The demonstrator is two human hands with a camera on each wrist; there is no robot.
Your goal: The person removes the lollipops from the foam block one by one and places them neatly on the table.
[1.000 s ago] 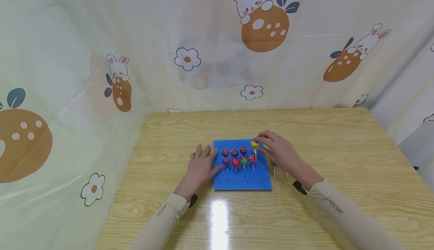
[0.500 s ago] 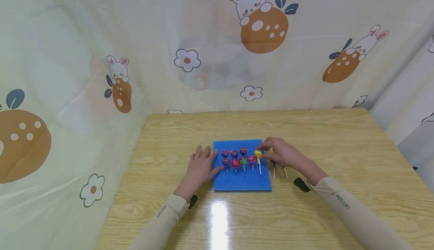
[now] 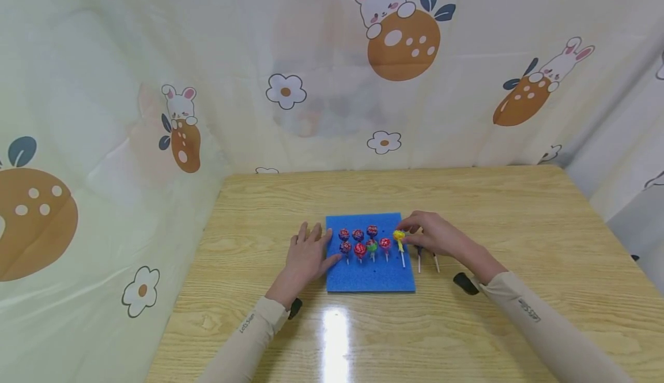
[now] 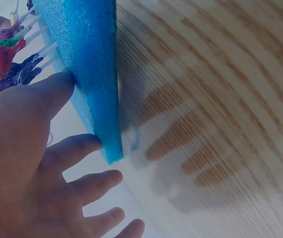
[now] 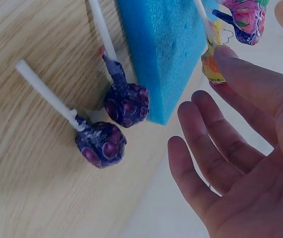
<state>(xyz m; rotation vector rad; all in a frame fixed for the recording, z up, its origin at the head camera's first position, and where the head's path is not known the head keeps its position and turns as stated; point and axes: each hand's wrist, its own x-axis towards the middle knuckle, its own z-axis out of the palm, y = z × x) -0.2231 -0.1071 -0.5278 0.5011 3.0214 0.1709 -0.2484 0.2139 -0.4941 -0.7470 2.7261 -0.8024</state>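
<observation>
seven lollipops point(image 3: 360, 250) stand in the blue foam board point(image 3: 370, 280), the left hand point(image 3: 306, 259) touching its edge, fingers spread, while the right hand point(image 3: 434, 234) pinches a yellow-wrapped lollipop point(image 3: 398, 235) above it, apparently unplanted, and two purple-wrapped lollipops point(image 5: 102, 145) lie loose alongside.

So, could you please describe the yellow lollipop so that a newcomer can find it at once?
On the wooden table lies a blue foam board with lollipops standing in it. Over the board's right part in the head view, the right hand holds the yellow lollipop by its wrapped head. It is the only yellow one, and the only one in a hand.
</observation>
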